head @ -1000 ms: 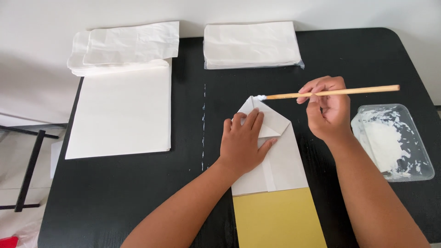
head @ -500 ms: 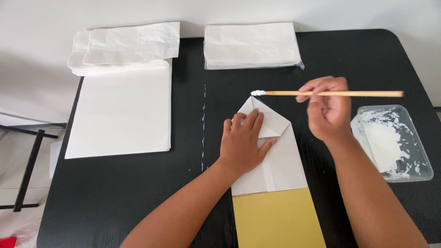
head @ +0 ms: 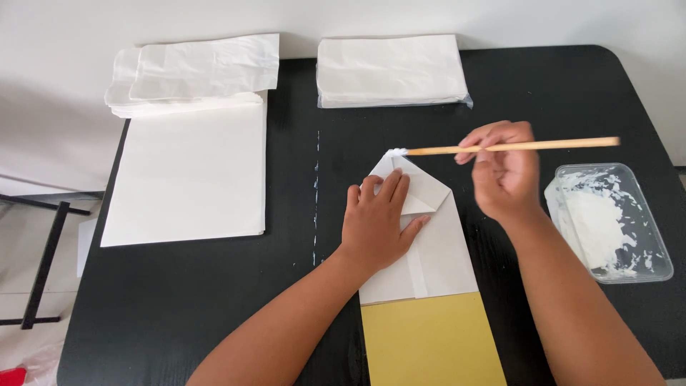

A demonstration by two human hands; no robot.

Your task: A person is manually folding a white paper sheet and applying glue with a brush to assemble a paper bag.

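Left hand [head: 379,229] flat and open, pinning the folded white paper bag [head: 421,236] mid-tabletop [head: 214,300] over a yellow sheet [head: 429,343]. Right hand [head: 504,171] pinching a wooden glue brush [head: 514,146], white tip right at the bag's pointed flap. Too much paste could ooze onto fingers. Easing off the press could let the folds spring open. Glue tray [head: 607,221] close to the elbow, easy to bump.
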